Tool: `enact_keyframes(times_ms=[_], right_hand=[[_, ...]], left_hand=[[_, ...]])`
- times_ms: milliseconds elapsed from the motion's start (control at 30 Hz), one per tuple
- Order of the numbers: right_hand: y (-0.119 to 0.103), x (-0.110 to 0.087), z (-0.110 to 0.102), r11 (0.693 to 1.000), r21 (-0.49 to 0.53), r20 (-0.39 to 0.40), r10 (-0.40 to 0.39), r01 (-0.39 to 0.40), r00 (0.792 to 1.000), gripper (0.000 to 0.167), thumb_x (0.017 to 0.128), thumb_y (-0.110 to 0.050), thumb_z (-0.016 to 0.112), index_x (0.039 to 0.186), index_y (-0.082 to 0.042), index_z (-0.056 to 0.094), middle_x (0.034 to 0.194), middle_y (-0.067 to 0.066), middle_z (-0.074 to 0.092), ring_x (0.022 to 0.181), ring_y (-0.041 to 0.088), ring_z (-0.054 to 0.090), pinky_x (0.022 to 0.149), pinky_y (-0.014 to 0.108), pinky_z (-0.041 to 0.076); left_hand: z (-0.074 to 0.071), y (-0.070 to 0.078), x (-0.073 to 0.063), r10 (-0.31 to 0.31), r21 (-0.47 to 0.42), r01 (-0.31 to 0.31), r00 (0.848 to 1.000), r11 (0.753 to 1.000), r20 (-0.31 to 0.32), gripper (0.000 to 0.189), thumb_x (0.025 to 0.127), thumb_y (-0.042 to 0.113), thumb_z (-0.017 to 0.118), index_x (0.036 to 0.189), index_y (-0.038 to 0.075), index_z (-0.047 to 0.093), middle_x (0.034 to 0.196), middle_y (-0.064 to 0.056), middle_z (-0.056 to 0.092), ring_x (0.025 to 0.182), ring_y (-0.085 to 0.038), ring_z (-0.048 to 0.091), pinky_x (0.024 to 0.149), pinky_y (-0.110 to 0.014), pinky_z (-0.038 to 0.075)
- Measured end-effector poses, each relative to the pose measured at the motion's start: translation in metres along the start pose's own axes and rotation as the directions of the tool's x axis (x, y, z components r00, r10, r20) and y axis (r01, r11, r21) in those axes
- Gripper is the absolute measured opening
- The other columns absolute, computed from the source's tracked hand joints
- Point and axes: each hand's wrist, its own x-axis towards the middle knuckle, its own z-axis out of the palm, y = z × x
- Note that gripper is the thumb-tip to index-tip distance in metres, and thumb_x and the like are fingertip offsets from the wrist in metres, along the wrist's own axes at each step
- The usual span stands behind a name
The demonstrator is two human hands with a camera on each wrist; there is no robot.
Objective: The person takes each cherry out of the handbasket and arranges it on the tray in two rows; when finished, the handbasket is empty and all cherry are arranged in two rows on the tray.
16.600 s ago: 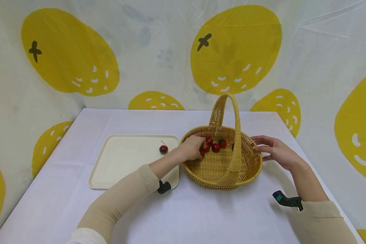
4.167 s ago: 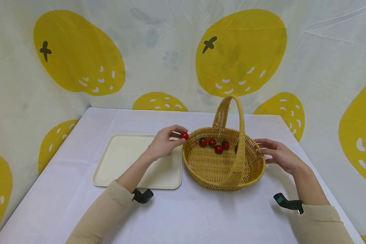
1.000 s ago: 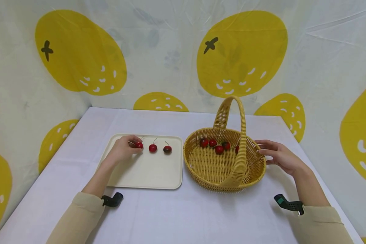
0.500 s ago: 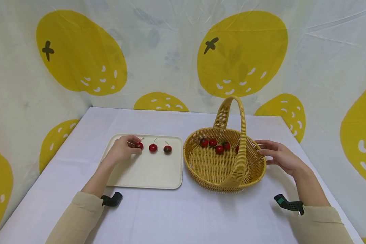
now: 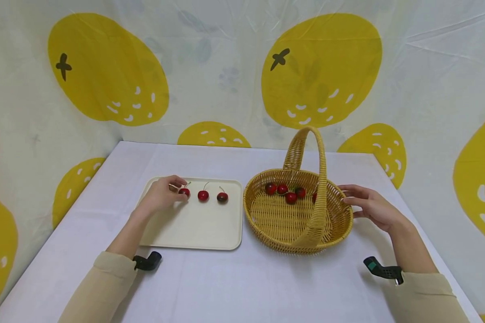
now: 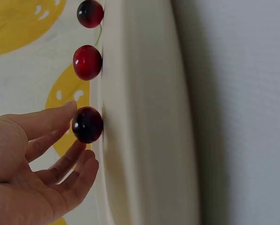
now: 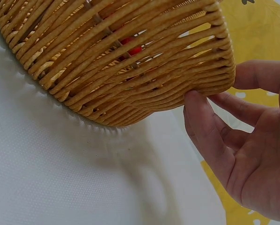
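Observation:
My left hand (image 5: pixel 161 195) is over the left part of the cream tray (image 5: pixel 194 233). Its thumb and fingers are parted around a dark red cherry (image 6: pixel 87 125), which stands on the tray. To the right on the tray are a second cherry (image 5: pixel 203 195) and a third cherry (image 5: pixel 222 197), in a row with stems up. My right hand (image 5: pixel 373 208) touches the right side of the wicker basket (image 5: pixel 283 224) with thumb and fingertips, fingers loosely extended. Several cherries (image 5: pixel 291 198) lie along the far inner side of the basket.
The basket's tall arched handle (image 5: pixel 319 179) rises over its right half. Basket and tray stand side by side on a white-clothed table (image 5: pixel 246 287). A fruit-printed curtain (image 5: pixel 218 80) hangs behind and at both sides.
Earlier, one cherry lay on the tray; now three do. The left hand carried one from the basket to the row's left end, then loosened its fingers from it. The right hand stayed.

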Motion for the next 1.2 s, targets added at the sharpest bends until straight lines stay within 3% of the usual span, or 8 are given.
enact_keyframes(times_ms=[267, 567, 900, 1033, 1200], right_hand=[[0.001, 0.000, 0.000, 1.000, 0.013, 0.005, 0.000, 0.000, 1.000, 0.052, 0.107, -0.017, 0.053, 0.150, 0.009, 0.036, 0.130, -0.003, 0.058, 0.107, 0.011, 0.063, 0.082, 0.038, 0.059], [0.000, 0.000, 0.000, 1.000, 0.014, 0.004, 0.000, 0.000, 1.000, 0.053, 0.107, -0.017, 0.053, 0.150, 0.009, 0.036, 0.129, -0.004, 0.058, 0.107, 0.011, 0.062, 0.082, 0.037, 0.059], [0.002, 0.000, 0.000, 1.000, 0.018, -0.002, -0.003, 0.003, 1.000, 0.052, 0.107, -0.017, 0.054, 0.150, 0.008, 0.037, 0.130, -0.005, 0.058, 0.107, 0.010, 0.062, 0.083, 0.037, 0.058], [0.002, 0.000, 0.000, 1.000, 0.019, -0.002, 0.002, -0.002, 1.000, 0.053, 0.107, -0.017, 0.053, 0.150, 0.008, 0.036, 0.129, -0.005, 0.058, 0.107, 0.010, 0.062, 0.082, 0.037, 0.058], [0.003, 0.000, -0.001, 1.000, 0.013, -0.003, 0.000, 0.000, 1.000, 0.052, 0.107, -0.017, 0.053, 0.150, 0.008, 0.037, 0.130, -0.003, 0.058, 0.107, 0.011, 0.062, 0.082, 0.037, 0.058]], left_hand=[[0.005, 0.019, 0.006, 0.112, 0.050, -0.110, 0.993, 0.993, -0.028, 0.035, 0.089, 0.011, 0.079, 0.121, 0.000, 0.069, 0.117, -0.018, 0.069, 0.106, -0.035, 0.063, 0.086, -0.042, 0.051], [0.022, 0.054, 0.007, 0.215, 0.045, -0.213, 0.976, 0.976, -0.046, 0.024, 0.095, 0.016, 0.074, 0.115, 0.003, 0.072, 0.111, -0.010, 0.071, 0.105, -0.031, 0.064, 0.093, -0.046, 0.050], [0.049, 0.099, 0.006, 0.367, -0.042, -0.368, 0.930, 0.929, -0.030, 0.021, 0.095, 0.011, 0.074, 0.114, 0.004, 0.071, 0.111, -0.011, 0.070, 0.101, -0.025, 0.064, 0.093, -0.045, 0.053], [0.060, 0.111, 0.006, 0.434, -0.071, -0.434, 0.901, 0.898, -0.016, 0.020, 0.095, 0.009, 0.074, 0.114, 0.005, 0.072, 0.111, -0.010, 0.070, 0.100, -0.024, 0.064, 0.090, -0.045, 0.055], [0.074, 0.125, 0.008, 0.519, -0.075, -0.517, 0.854, 0.853, 0.022, 0.019, 0.094, 0.006, 0.074, 0.112, 0.000, 0.072, 0.110, -0.012, 0.070, 0.098, -0.026, 0.065, 0.087, -0.042, 0.056]])
